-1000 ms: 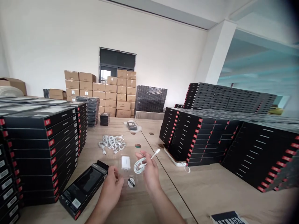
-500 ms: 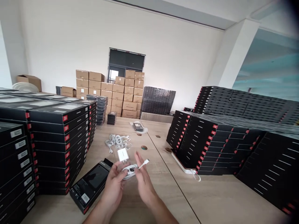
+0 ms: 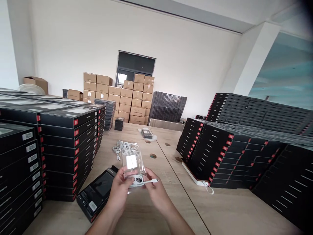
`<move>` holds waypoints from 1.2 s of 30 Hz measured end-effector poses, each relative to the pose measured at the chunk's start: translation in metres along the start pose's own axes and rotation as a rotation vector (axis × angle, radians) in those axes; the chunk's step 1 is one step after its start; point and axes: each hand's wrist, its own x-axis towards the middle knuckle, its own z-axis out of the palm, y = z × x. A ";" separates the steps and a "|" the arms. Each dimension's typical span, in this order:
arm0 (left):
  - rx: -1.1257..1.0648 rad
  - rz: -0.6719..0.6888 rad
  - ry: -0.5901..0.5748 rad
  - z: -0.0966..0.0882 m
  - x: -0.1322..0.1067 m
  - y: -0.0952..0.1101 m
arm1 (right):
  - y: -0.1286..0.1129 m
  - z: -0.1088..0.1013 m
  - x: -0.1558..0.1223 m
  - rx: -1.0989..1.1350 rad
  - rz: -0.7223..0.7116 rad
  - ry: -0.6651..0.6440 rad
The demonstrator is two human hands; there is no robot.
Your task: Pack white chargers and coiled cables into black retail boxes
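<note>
My left hand (image 3: 120,189) grips a clear plastic tray (image 3: 134,164) with a white charger plug (image 3: 131,161) seated in it, held upright over the wooden table (image 3: 220,209). My right hand (image 3: 156,191) pinches a coiled white cable (image 3: 138,180) against the tray's lower part, its connector end sticking out to the right. A black product box (image 3: 97,192) lies flat on the table just left of my hands. A heap of white cables (image 3: 123,147) lies further back.
Tall stacks of black boxes with red tabs stand at the left (image 3: 61,147) and at the right (image 3: 244,156). Brown cartons (image 3: 122,98) and dark crates (image 3: 167,106) line the back wall. A small bagged item (image 3: 146,133) lies mid-table.
My right hand brought the coiled cable from the right over to the tray in my left hand. Both hands now hold them together, raised slightly. The camera view shifted left.
</note>
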 end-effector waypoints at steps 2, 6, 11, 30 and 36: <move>0.024 0.049 0.035 0.004 0.000 -0.003 | 0.002 0.007 0.002 -0.137 -0.100 0.072; 0.083 0.153 0.121 0.008 -0.001 -0.006 | 0.008 0.016 0.008 -0.234 -0.177 0.161; 0.085 0.071 0.110 0.005 0.000 -0.003 | 0.012 0.014 0.010 -0.102 -0.052 0.150; 0.063 -0.001 0.122 0.004 -0.001 0.008 | -0.005 0.003 -0.011 -0.726 -0.614 0.145; 0.117 0.027 0.167 0.002 0.001 0.015 | 0.001 0.008 -0.008 -0.528 -0.461 0.170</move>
